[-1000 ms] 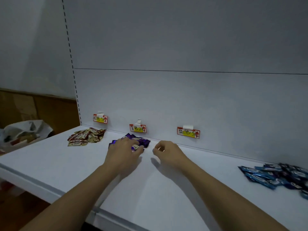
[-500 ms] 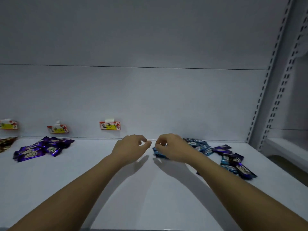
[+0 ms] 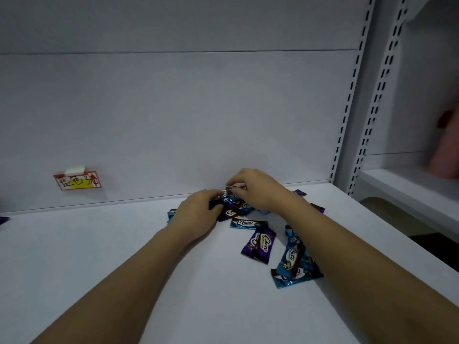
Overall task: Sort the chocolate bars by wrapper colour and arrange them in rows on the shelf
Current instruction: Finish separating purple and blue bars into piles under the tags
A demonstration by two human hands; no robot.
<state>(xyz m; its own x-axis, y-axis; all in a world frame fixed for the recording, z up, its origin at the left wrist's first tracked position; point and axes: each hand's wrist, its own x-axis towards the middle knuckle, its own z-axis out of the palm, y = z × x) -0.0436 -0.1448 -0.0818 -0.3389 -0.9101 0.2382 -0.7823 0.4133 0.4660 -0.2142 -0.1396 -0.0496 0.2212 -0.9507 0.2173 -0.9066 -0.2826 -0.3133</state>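
Within the last second the person's view has swung away from the sorted purple pile, of which only a sliver point(image 3: 3, 219) shows at the left edge of the frame, and over to the mixed heap of chocolate bars point(image 3: 244, 212) lying on the white shelf point(image 3: 99, 256) at centre right. Both hands, which half a second ago hovered just short of it, now reach into the heap. The left hand point(image 3: 198, 214) has its fingers curled onto the wrappers at the heap's left side, gripping or pressing them; which bar it holds cannot be told. The right hand point(image 3: 255, 188), higher and nearer the back panel, pinches a small wrapper end between fingertips. A purple bar point(image 3: 258, 245) lies loose just below the heap, with blue bars point(image 3: 293, 261) beside it at lower right. A handwritten label point(image 3: 77, 180) sits on the back panel at mid left. The heap mixes blue and purple, so sorting here seems barely begun; pulling out the purple strays looks like the job in hand.
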